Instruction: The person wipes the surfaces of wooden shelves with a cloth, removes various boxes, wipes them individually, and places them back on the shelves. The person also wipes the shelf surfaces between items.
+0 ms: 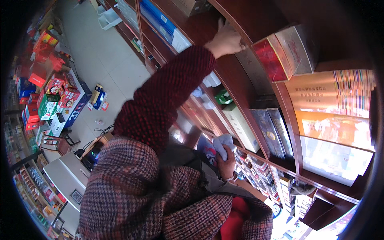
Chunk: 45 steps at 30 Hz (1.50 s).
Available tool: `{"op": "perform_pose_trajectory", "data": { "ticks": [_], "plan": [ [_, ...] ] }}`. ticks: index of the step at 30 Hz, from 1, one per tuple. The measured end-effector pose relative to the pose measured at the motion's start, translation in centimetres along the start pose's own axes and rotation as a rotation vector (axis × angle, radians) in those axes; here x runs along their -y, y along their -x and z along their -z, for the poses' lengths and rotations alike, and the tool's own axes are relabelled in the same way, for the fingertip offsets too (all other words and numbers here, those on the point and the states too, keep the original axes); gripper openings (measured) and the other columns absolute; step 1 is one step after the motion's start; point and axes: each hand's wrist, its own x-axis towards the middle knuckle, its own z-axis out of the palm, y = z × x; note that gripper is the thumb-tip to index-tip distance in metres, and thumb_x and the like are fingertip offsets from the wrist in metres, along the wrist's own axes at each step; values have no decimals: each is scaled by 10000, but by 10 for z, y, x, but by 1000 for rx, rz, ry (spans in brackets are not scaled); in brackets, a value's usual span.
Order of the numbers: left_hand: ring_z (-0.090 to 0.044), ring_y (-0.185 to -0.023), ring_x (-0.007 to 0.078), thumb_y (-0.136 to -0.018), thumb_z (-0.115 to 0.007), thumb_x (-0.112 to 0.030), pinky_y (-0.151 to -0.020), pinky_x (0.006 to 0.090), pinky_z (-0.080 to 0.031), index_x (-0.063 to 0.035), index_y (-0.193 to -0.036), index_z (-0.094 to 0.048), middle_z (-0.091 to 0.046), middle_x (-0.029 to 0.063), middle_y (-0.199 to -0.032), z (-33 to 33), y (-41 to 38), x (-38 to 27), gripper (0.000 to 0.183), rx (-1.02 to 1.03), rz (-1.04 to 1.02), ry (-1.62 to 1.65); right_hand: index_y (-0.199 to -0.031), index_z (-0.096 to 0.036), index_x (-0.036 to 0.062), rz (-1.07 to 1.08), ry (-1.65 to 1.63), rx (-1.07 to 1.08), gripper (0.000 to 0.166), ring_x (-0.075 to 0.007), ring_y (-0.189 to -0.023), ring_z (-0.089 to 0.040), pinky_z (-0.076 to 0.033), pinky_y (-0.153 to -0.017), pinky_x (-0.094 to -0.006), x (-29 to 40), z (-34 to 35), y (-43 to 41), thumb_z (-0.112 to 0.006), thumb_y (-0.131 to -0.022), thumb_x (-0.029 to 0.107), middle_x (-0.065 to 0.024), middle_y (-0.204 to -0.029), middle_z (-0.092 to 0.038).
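Note:
My left hand (227, 38), at the end of a dark red knit sleeve, reaches into a compartment of the dark brown wooden shelf unit (207, 28). Its fingers are spread near a shelf board, with no object visible in them; the fingertips are partly in shadow. A grey-brown box (250, 67) stands beside that hand in the same row. Lower down, my right hand (227, 163) is closed around a bunched light grey cloth (223, 146). A bracelet circles the right wrist.
Red and silver gift boxes (289, 54) and dark blue boxes (270, 132) occupy the shelves. At right are orange panels (315, 93); cigarette-like packs (258, 168) line a lower rack. Stacked cartons (63, 93), a wooden chair (57, 144) and a pale counter (64, 171) stand at left.

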Motion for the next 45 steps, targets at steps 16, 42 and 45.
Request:
{"op": "perform_pose_trajectory", "data": {
  "ticks": [16,42,45],
  "plan": [
    [-318,-1281,169,-930,-508,-293,-1072,311,-271,-31,-1384,-306,-312,71,-1424,26,-20,23,561,153,550,1159,-1130,-605,166,53,23,3,482,-353,-947,-606,-493,-798,-417,-3,-3,-17,-747,-669,164,-176,-1011,-619],
    [-473,-1153,386,-667,-722,-363,-978,402,-398,-74,-1194,-578,-433,191,-1339,193,-76,-121,619,195,-138,-3,-1103,-602,113,309,-194,-35,449,-353,-945,-601,-485,-821,-381,4,-12,-30,-714,-669,110,-174,-1042,-619],
    [-389,-1267,347,-669,-765,-295,-1036,368,-337,-68,-1312,-466,-402,192,-1368,208,-75,-84,745,207,-85,267,-1104,-598,107,297,-175,-57,441,-348,-944,-605,-485,-821,-375,-3,-12,-26,-710,-678,106,-171,-1036,-622]
  ]
}}
